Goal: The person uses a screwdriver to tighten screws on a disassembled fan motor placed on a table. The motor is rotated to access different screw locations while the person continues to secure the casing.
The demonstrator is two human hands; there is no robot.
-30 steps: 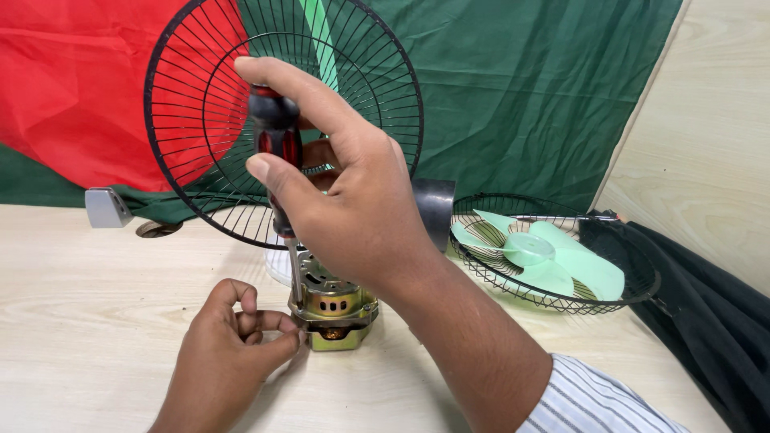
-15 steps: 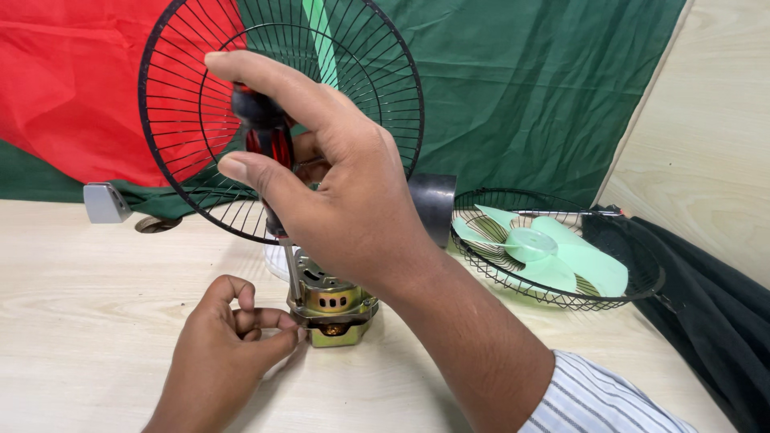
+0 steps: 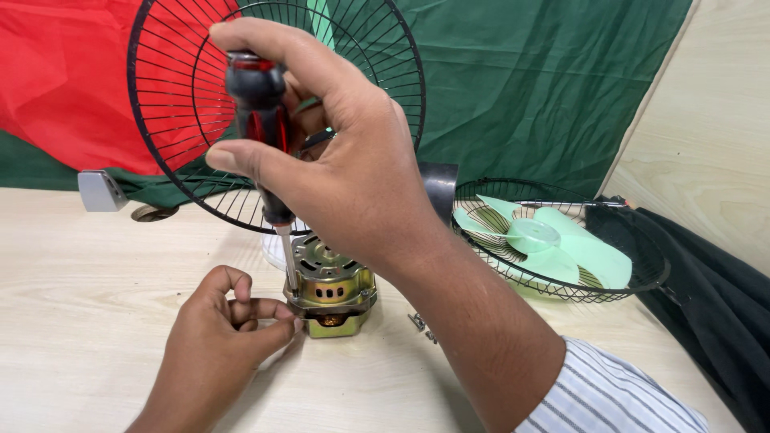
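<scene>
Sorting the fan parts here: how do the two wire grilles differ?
The rear grille stands upright behind the motor; the other grille lies flat on the table, dish-like. The upright one is empty, while the flat one holds the pale green blade. The right hand and its screwdriver partly cover the upright one; the flat one is unobstructed. Both are round black wire.

Bare pale wooden table (image 3: 72,305) lies open near left; the upright black wire fan guard (image 3: 172,104) blocks the far side, the guard holding pale green blades (image 3: 561,248) the right
</scene>
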